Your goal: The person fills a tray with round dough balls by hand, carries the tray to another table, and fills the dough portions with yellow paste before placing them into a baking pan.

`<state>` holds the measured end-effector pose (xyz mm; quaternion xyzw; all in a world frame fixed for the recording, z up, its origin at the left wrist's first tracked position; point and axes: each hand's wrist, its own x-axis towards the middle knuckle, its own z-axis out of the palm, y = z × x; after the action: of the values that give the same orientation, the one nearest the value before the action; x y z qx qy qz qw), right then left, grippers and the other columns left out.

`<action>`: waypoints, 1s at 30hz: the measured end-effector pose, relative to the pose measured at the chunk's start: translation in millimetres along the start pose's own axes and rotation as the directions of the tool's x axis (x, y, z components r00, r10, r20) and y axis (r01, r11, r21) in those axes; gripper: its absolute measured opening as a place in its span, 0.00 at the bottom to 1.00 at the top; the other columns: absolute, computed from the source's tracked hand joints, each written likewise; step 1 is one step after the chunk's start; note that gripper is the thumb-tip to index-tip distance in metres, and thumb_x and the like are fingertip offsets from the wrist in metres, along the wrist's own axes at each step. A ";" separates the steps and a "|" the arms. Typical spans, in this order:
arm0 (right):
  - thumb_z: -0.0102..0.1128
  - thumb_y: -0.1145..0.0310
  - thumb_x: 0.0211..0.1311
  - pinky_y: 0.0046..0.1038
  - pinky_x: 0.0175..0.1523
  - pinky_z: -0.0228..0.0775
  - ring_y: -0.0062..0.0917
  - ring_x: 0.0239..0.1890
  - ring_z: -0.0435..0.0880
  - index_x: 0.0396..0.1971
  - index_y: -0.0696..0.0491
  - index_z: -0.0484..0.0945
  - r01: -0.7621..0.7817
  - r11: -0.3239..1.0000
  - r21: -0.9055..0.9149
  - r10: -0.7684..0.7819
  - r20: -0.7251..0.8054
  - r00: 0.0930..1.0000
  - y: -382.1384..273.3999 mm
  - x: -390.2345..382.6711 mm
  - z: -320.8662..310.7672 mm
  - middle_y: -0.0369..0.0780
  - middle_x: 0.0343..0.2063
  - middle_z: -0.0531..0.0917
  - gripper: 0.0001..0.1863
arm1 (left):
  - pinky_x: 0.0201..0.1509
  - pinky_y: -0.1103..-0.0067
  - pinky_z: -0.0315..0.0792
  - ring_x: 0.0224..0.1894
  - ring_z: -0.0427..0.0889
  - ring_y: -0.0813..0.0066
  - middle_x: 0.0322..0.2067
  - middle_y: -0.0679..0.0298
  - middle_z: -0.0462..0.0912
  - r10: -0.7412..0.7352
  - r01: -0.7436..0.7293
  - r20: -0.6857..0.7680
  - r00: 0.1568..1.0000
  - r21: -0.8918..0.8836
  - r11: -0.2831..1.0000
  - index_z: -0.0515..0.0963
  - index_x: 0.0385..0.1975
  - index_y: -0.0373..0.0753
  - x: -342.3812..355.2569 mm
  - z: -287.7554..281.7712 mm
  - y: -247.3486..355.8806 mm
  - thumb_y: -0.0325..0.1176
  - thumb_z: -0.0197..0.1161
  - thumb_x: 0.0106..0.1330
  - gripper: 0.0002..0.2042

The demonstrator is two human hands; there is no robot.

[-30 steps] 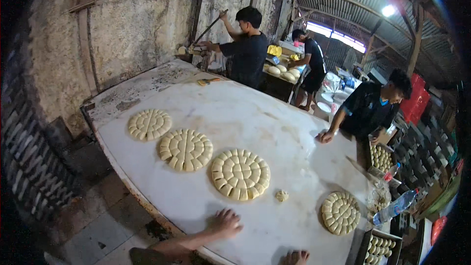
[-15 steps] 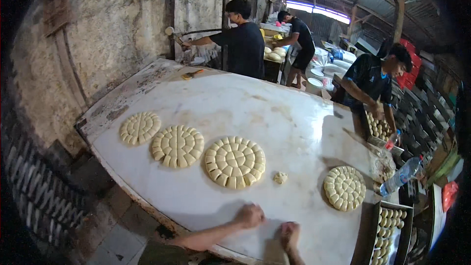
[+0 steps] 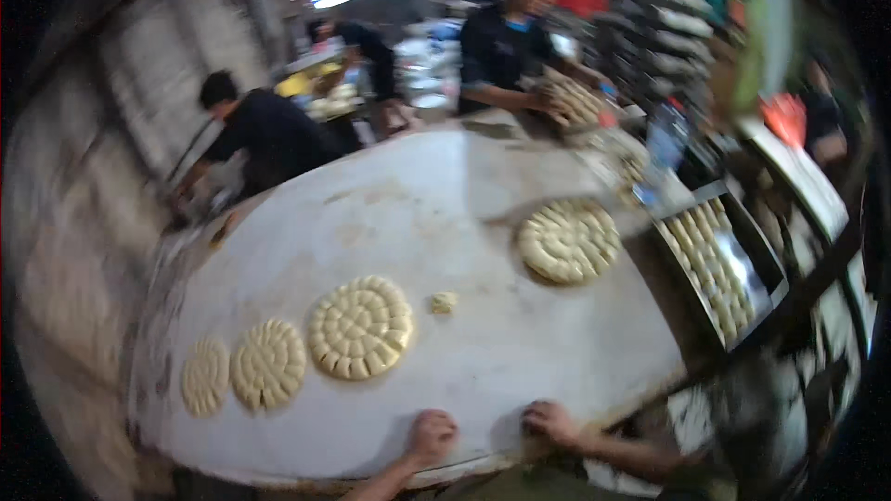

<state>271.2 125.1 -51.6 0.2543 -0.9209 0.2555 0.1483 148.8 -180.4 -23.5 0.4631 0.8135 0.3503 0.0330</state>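
Note:
On the pale worktop (image 3: 408,213), my left hand (image 3: 431,436) rests near the bottom edge with curled fingers, slightly blurred. My right hand (image 3: 549,423) lies to its right, fingers bent down toward the surface; whatever either holds, if anything, is hidden. Beyond my hands are a scored dough round (image 3: 360,327) and a small dough lump (image 3: 444,302). Two more rounds (image 3: 267,364) (image 3: 204,374) lie to the left, and another (image 3: 568,241) sits farther right. A metal tray (image 3: 772,278) holding rows of dough balls stands at the right side.
A co-worker (image 3: 497,46) handles dough balls (image 3: 571,100) at the far right of the worktop. Another (image 3: 264,134) works by the left wall, a third (image 3: 367,60) behind. A plastic bottle (image 3: 665,134), red bag (image 3: 782,119) and another person (image 3: 822,111) are at the right.
The view has swung right and blurred, bringing the tray more into sight. My left hand's fingers went from spread to curled, and both hands came near each other on the worktop.

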 end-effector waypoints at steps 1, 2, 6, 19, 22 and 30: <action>0.52 0.66 0.53 0.38 0.53 0.63 0.33 0.48 0.71 0.34 0.53 0.74 -0.093 0.994 -0.062 0.097 0.065 0.993 11.1 -9.5 -25.4 0.43 0.35 0.76 0.10 | 0.51 0.64 0.63 0.42 0.72 0.60 0.35 0.64 0.75 -0.263 0.281 -0.134 0.955 0.133 0.951 0.77 0.26 0.44 -6.8 -18.2 -2.9 0.34 0.66 0.48 0.07; 0.55 0.65 0.49 0.38 0.53 0.62 0.33 0.47 0.70 0.34 0.52 0.74 -0.290 0.933 -0.214 0.316 0.099 0.944 32.5 -9.3 -40.4 0.42 0.34 0.76 0.11 | 0.46 0.65 0.64 0.38 0.72 0.61 0.32 0.63 0.73 -0.177 0.260 -0.253 0.951 0.347 0.901 0.76 0.23 0.45 14.6 -41.6 -2.6 0.31 0.66 0.47 0.05; 0.57 0.65 0.48 0.35 0.48 0.62 0.34 0.43 0.70 0.29 0.48 0.77 -0.392 0.909 -0.141 0.345 -0.275 0.897 71.4 77.1 -44.1 0.37 0.32 0.76 0.07 | 0.41 0.66 0.65 0.33 0.73 0.58 0.28 0.59 0.75 -0.217 0.271 -0.315 0.924 0.139 0.952 0.76 0.22 0.39 95.2 -13.0 -15.1 0.38 0.62 0.52 0.09; 0.54 0.58 0.56 0.37 0.55 0.61 0.37 0.49 0.69 0.43 0.53 0.71 -0.383 0.922 -0.053 0.384 -0.003 0.923 23.6 25.4 -60.9 0.44 0.42 0.73 0.18 | 0.44 0.63 0.63 0.34 0.68 0.54 0.28 0.53 0.71 -0.174 0.246 -0.266 0.948 0.266 0.932 0.72 0.23 0.35 109.7 15.4 8.2 0.29 0.58 0.54 0.05; 0.50 0.68 0.55 0.38 0.58 0.61 0.42 0.55 0.66 0.45 0.56 0.68 -0.244 0.954 -0.174 0.237 -0.057 0.970 -16.5 -30.7 -74.1 0.45 0.47 0.70 0.17 | 0.46 0.63 0.64 0.39 0.70 0.55 0.33 0.53 0.74 -0.160 0.246 -0.323 0.933 0.244 0.938 0.73 0.25 0.35 80.7 29.6 35.2 0.28 0.60 0.50 0.05; 0.54 0.75 0.52 0.30 0.37 0.67 0.28 0.34 0.75 0.28 0.54 0.73 -0.384 0.810 0.445 0.497 -0.171 0.851 168.4 -91.3 -314.5 0.41 0.30 0.76 0.03 | 0.42 0.63 0.69 0.35 0.75 0.54 0.31 0.51 0.78 -0.507 0.749 -0.564 0.652 0.371 0.549 0.77 0.28 0.34 52.9 13.2 25.6 0.29 0.56 0.56 0.06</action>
<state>300.1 457.3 104.6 0.0177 -0.8535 0.4962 0.1581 142.4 -123.9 -3.7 0.0390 0.9793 0.1351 -0.1457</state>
